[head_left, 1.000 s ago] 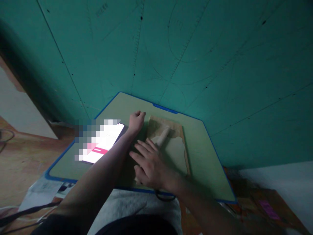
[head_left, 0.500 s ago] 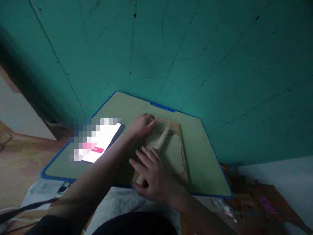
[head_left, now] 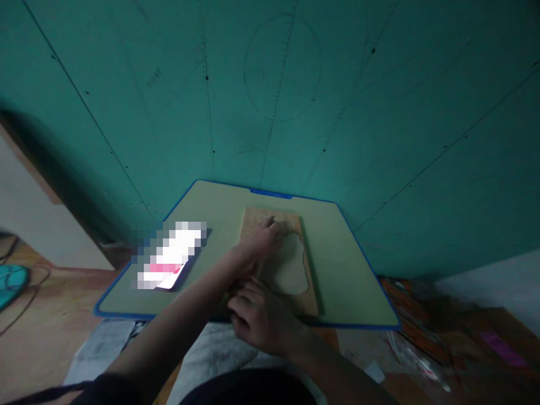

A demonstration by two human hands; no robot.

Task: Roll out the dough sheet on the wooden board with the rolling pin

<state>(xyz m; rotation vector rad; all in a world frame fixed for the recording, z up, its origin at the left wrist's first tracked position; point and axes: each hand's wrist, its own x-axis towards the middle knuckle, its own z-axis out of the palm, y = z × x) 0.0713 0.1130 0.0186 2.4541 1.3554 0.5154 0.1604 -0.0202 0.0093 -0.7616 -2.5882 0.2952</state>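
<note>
A flat, pale sheet of dough [head_left: 289, 267] with an uneven edge lies on a wooden board [head_left: 310, 302]. Along the dough's left side runs a rolling pin [head_left: 258, 270], mostly covered by my hands. My left hand [head_left: 265, 239] is closed over its far part, knuckles up, near the top of the dough. Nearer to me, my right hand [head_left: 257, 315] curls its fingers around the pin's near end at the board's lower left. Both fingertips and pin ends are dim and partly hidden.
The board rests on a small pale table [head_left: 346, 270] with a blue rim. On its left lies a phone [head_left: 172, 259] with a bright, partly blurred screen. A green wall [head_left: 270, 112] rises behind. Boxes and plastic bags [head_left: 422, 360] lie on the floor at right.
My left hand has moved right, from the board's far left edge onto the pin. The fingers of my right hand, spread before, are now curled. My view has shifted slightly.
</note>
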